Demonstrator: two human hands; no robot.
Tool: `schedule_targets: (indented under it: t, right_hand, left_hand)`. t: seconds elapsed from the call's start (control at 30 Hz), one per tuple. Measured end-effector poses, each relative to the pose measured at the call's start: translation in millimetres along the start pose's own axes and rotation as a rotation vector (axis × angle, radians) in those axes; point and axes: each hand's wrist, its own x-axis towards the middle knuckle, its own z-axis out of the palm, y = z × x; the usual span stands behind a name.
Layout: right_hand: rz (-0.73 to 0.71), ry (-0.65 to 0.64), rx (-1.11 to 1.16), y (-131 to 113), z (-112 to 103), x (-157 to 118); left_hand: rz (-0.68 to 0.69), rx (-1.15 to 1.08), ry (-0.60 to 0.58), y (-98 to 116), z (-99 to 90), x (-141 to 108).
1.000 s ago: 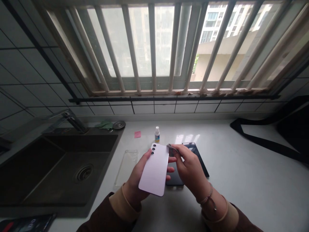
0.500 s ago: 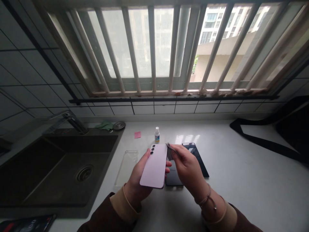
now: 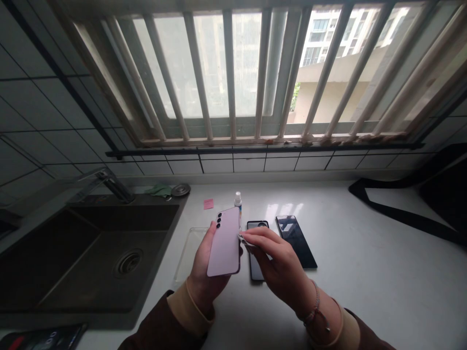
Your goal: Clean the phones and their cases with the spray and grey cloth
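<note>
A pale pink smartphone, its back and camera lenses facing me, is gripped along its left side by my left hand. My right hand pinches a small grey cloth and presses it against the phone's right edge. Below that hand, a phone in a black case lies on the counter, partly covered. To its right lies a dark phone or tablet. A clear phone case rests behind my left hand. The small white-capped bottle stands just beyond the pink phone, its lower part hidden.
A dark sink with a faucet takes up the left side. A pink note, green cloth and metal drain cover lie near the wall. A black strap sits at the right on the white counter.
The pink phone has shifted left and tilted, turning its right edge toward my right hand. The cloth has moved from the top corner down along that edge, uncovering more of the black-cased phone.
</note>
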Motion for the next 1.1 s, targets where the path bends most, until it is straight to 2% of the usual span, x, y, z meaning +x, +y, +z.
schedule_targets:
  t: [0.23, 0.43, 0.57, 0.67, 0.8, 0.93, 1.1]
  right_hand:
    - [-0.062, -0.098, 0.098, -8, 0, 0]
    - [-0.038, -0.102, 0.11, -7, 1, -1]
    - [0.123, -0.083, 0.137, -4, 1, 1]
    - [0.359, -0.086, 0.176, 1, 2, 3]
    - [0.621, -0.078, 0.396, 10, 6, 0]
    - [0.713, -0.043, 0.577, 16, 10, -2]
    - [0.698, -0.055, 0.583, 15, 14, -2]
  left_hand:
    - [0.093, 0.016, -0.036, 3, 1.8, 1]
    - [0.119, 0.016, -0.057, 5, -2.3, 2]
    - [0.209, 0.051, -0.002, 7, -0.1, 2]
    - [0.293, 0.082, 0.059, 7, 3.8, 4]
    - [0.411, 0.124, 0.135, 3, 2.7, 7]
    - [0.536, 0.19, 0.143, -2, -3.2, 9]
    - [0.66, 0.241, 0.103, -4, -4.7, 10]
